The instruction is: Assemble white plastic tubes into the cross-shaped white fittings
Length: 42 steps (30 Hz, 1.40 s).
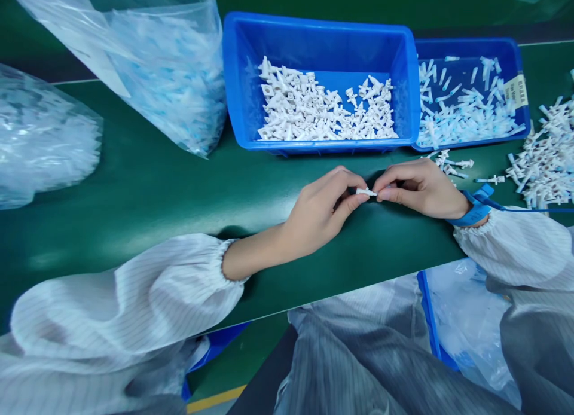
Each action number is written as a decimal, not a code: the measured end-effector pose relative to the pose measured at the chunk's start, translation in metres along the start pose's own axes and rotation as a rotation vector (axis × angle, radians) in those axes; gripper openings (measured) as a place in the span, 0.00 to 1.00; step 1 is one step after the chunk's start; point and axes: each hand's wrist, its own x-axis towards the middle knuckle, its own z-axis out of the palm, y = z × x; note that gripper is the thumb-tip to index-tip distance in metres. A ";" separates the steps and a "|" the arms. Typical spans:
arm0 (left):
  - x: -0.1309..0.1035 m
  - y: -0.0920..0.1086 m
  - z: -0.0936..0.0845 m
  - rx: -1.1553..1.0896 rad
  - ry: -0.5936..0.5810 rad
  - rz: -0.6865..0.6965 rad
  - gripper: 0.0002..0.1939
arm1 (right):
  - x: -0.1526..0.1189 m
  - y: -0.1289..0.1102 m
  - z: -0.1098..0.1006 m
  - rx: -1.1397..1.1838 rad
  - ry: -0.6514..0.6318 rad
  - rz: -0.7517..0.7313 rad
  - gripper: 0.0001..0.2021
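Note:
My left hand (325,208) pinches a small white plastic fitting (366,192) between thumb and fingertips, above the green table. My right hand (417,186) meets it from the right, thumb and forefinger pressed together at the fitting's narrow end. Whatever lies between those right fingertips is hidden. A blue band (475,208) with a cord circles my right wrist. Just beyond my hands stands a deep blue bin (323,145) with many loose white fittings (309,107) in it. Beside it, a shallower blue tray (470,141) holds short white-and-light-blue tubes (475,113).
A pile of joined white-and-blue pieces (547,155) lies at the right, with several more (451,164) behind my right hand. Clear bags of parts (170,74) stand at the left. The green table's (147,194) front edge runs before my lap, with a bagged blue container (430,319) below.

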 end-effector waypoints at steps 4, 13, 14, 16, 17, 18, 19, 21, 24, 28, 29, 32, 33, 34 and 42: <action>0.000 0.002 0.001 0.112 0.035 0.077 0.02 | 0.000 0.001 0.004 -0.056 0.049 -0.049 0.07; -0.003 0.000 0.004 0.274 0.089 0.153 0.03 | -0.002 0.002 0.016 -0.052 0.162 -0.063 0.06; -0.004 -0.001 0.005 0.311 0.086 0.164 0.04 | -0.002 0.002 0.017 -0.055 0.170 -0.054 0.06; -0.004 -0.003 0.006 0.400 0.080 0.184 0.06 | -0.002 0.001 0.020 -0.071 0.185 -0.030 0.06; -0.005 -0.003 0.006 0.448 0.082 0.192 0.06 | -0.003 0.001 0.021 -0.081 0.196 -0.020 0.07; -0.005 -0.003 0.007 0.497 0.087 0.198 0.07 | -0.003 0.000 0.022 -0.092 0.212 -0.016 0.07; -0.005 -0.003 0.007 0.542 0.089 0.204 0.07 | -0.003 -0.001 0.023 -0.102 0.231 -0.013 0.07; -0.005 -0.003 0.008 0.605 0.087 0.216 0.07 | -0.003 -0.002 0.026 -0.123 0.267 -0.010 0.06; -0.004 -0.003 0.010 0.595 0.096 0.231 0.08 | -0.002 -0.004 0.030 -0.153 0.306 0.008 0.07; -0.004 -0.007 0.011 0.529 0.122 0.267 0.08 | -0.002 -0.004 0.033 -0.185 0.347 0.011 0.07; -0.004 -0.008 0.011 0.529 0.119 0.273 0.08 | -0.002 -0.004 0.034 -0.200 0.354 0.001 0.07; -0.004 -0.008 0.011 0.539 0.108 0.285 0.08 | -0.003 -0.004 0.036 -0.268 0.380 -0.054 0.07; -0.004 -0.008 0.011 0.543 0.106 0.286 0.09 | -0.003 -0.004 0.038 -0.294 0.389 -0.066 0.07; -0.004 -0.008 0.012 0.548 0.105 0.287 0.09 | -0.003 -0.005 0.040 -0.316 0.399 -0.072 0.07; -0.005 -0.008 0.012 0.576 0.098 0.198 0.10 | 0.002 -0.010 0.055 -0.215 0.480 0.030 0.08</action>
